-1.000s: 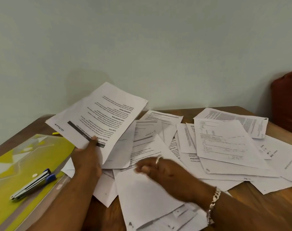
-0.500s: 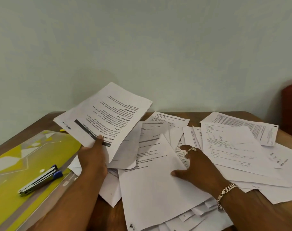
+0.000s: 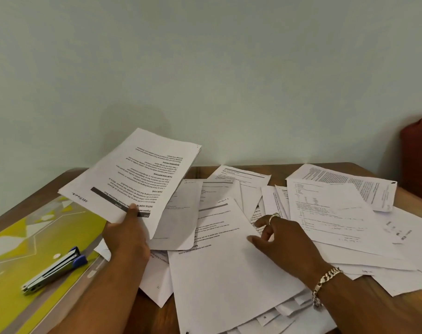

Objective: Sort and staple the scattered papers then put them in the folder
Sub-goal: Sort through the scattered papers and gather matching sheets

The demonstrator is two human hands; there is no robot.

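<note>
- Head view: left hand [image 3: 126, 237] raised, thumb on top, grip pinching a printed sheaf [image 3: 132, 179] tilted above the surface [image 3: 374, 309].
- Right hand [image 3: 284, 242] low, fingers curled, thumb and forefinger nipping the edge of a loose sheet [image 3: 224, 273] among scattered papers [image 3: 330, 213].
- Yellow folder [image 3: 31, 249] at left, shut flat; stapler [image 3: 54, 271] lying on it.

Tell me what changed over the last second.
The right hand swept from the near blank sheet rightward across the scattered papers and now curls its fingers at a sheet's edge. The left hand kept holding the raised stack. The stapler stayed on the folder.
</note>
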